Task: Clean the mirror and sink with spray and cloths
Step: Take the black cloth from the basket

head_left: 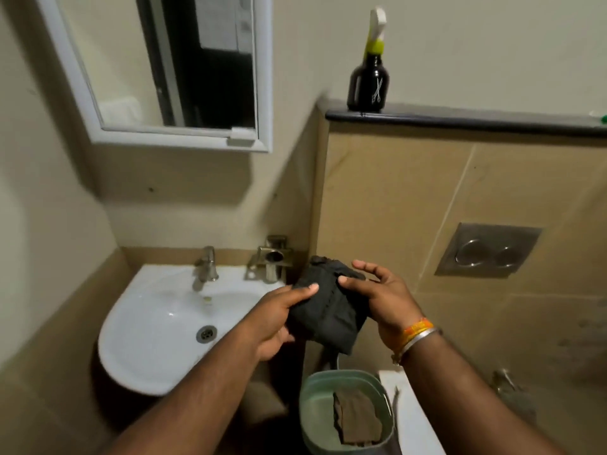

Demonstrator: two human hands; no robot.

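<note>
Head view is showing me holding a folded black cloth [328, 310] up in both hands, just to the right of the white round sink [157, 326]. My left hand [279, 323] is pinching its left edge, thumb on top. My right hand [384, 300] is holding its right side with the thumb pressing on top and the other fingers spreading out loosely behind.

Below my hands a pale green plastic bucket [345, 412] is sitting on the floor, and a brown rag [356, 418] is lying inside it. A steel cup holder [272, 261] on the wall beside the silver tap [207, 266] is looking bare inside.

A dark spray bottle with a white trigger and yellow collar [368, 70] is standing on the black ledge [460, 121]. A white-framed mirror [170, 70] is hanging above the sink.

Something green at the ledge's right end is getting cut off by the edge. Some metal thing low on the right is too blurry to tell.
</note>
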